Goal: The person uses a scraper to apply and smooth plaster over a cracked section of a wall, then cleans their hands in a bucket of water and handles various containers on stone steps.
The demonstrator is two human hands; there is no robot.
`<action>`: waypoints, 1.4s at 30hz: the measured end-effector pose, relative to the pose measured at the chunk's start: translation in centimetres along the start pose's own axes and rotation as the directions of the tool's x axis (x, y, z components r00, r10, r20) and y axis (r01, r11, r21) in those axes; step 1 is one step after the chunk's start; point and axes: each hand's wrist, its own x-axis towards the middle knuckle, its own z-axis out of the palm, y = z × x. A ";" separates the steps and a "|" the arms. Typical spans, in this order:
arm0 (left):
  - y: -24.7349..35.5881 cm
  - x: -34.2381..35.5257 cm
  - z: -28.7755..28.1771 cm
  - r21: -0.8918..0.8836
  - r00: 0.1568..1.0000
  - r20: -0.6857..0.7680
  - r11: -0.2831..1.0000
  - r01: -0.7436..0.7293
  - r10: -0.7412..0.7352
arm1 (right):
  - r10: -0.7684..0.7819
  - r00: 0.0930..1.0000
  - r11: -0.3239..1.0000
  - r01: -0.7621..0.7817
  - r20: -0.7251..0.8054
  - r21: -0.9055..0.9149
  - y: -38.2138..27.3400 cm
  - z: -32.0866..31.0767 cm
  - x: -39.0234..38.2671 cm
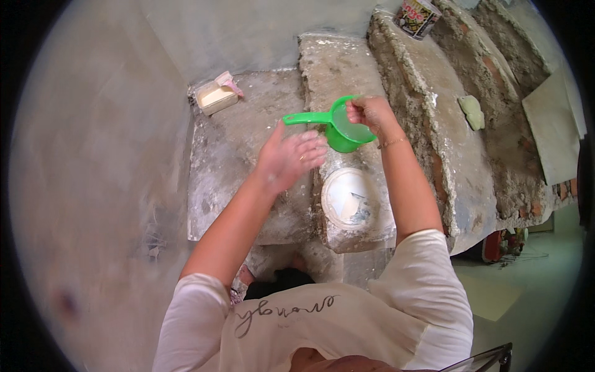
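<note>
A green plastic dipper [342, 141] with a long handle is on the rough concrete step in front of me, cloudy liquid inside. My right hand [370, 113] hangs over its opening with curled fingers, the tips partly hidden at the liquid. Whatever those fingers may hold cannot be made out. My left hand [290, 158] is beside the dipper, below its handle, with fingers stretched out and slightly blurred. Its thumb comes close to the handle's end; contact is unclear. Nearer to me is a round white tub [339, 185] with white material and a grey patch inside.
A rectangular container [220, 106] of cream-coloured material sits by the wall, a pinkish piece on its edge. Rough steps [427, 118] rise to the right, carrying a printed bucket [416, 20] and a pale yellow-green crumpled item [472, 113]. A grey board [551, 127] leans at far right.
</note>
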 end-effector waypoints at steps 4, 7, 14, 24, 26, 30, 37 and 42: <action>-1.2 8.4 3.4 -0.065 0.998 -0.056 0.998 0.020 -0.023 | -0.108 0.992 0.908 0.126 -0.066 0.400 -1.6 3.0 -5.7; -1.6 12.0 3.5 -0.126 0.998 0.040 0.991 -0.049 0.055 | -0.405 0.905 0.914 0.398 -0.132 -0.078 -0.4 5.3 -6.3; -5.1 13.5 7.5 0.007 0.962 0.163 0.975 -0.222 0.218 | -0.920 0.387 0.311 0.613 -0.067 -0.727 3.2 -0.2 0.7; -4.4 12.9 5.9 0.011 0.973 0.103 0.978 -0.210 0.208 | -0.595 0.780 0.763 0.471 -0.194 -0.443 1.0 3.4 -2.5; -3.3 12.4 5.5 0.001 0.973 0.081 0.976 -0.216 0.215 | -0.739 0.662 0.615 0.589 -0.125 -0.524 1.8 5.2 -3.0; -3.5 12.3 6.0 0.017 0.980 -0.144 0.991 -0.133 0.135 | -0.540 0.799 0.831 0.455 -0.264 -0.320 2.5 5.3 -2.8; 1.8 14.6 -0.5 0.906 0.756 0.163 0.206 -0.369 0.634 | -0.830 0.543 0.462 0.543 -0.126 -0.701 0.0 7.8 -6.1; 7.3 10.8 1.5 0.944 0.859 -0.177 0.329 0.011 0.480 | -0.214 0.907 0.968 0.247 -0.363 0.045 0.5 2.8 -1.4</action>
